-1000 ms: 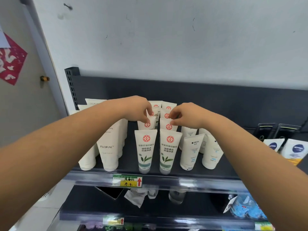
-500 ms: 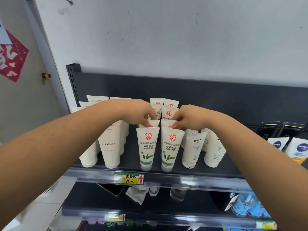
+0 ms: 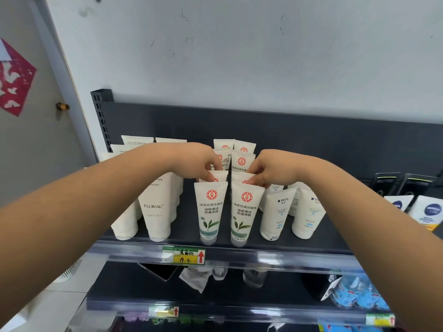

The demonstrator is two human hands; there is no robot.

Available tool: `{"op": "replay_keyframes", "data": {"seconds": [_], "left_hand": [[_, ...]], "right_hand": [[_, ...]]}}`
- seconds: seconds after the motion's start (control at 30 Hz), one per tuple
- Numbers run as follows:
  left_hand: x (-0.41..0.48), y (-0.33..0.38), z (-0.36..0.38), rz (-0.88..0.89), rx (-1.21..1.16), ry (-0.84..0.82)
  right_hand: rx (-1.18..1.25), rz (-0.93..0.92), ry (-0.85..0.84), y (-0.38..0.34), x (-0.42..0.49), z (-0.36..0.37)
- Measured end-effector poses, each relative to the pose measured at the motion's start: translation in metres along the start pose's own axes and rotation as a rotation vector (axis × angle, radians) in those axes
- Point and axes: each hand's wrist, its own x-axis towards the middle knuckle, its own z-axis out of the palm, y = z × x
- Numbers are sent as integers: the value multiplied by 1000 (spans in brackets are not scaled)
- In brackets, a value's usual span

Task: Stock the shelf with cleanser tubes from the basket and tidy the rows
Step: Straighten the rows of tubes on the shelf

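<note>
Two rows of white green-tea cleanser tubes with red round logos stand cap-down on the dark top shelf [image 3: 340, 243]. The front left tube [image 3: 209, 212] and front right tube [image 3: 244, 213] stand side by side. My left hand [image 3: 191, 161] pinches the top of the second tube [image 3: 219, 176] in the left row. Across from it, my right hand [image 3: 273, 167] pinches the top of the second tube [image 3: 241, 177] in the right row. More tubes [image 3: 239, 153] stand behind. The basket is out of sight.
Cream FLORAL tubes [image 3: 155, 207] stand left of the rows, white tubes [image 3: 275, 214] right of them, and NIVEA packs [image 3: 429, 212] at far right. A yellow price tag [image 3: 184, 256] sits on the shelf's clear front rail. Lower shelves hold blue packets [image 3: 357, 295].
Both hands have moved forward and down along the rows, from tubes further back to the second tubes just behind the front pair.
</note>
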Motion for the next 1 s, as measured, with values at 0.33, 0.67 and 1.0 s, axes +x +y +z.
{"op": "replay_keyframes", "data": {"seconds": [0.33,0.67,1.0], "left_hand": [[5,-12,-21,-29,-71,52],[64,-28,-10,-171,63,77],[60,-28,-9,-114,141,15]], "right_hand": [[89,5,85,2,3,-18],[-140,154,238,7,50,-5],[-156,67,207,15,44,-2]]}}
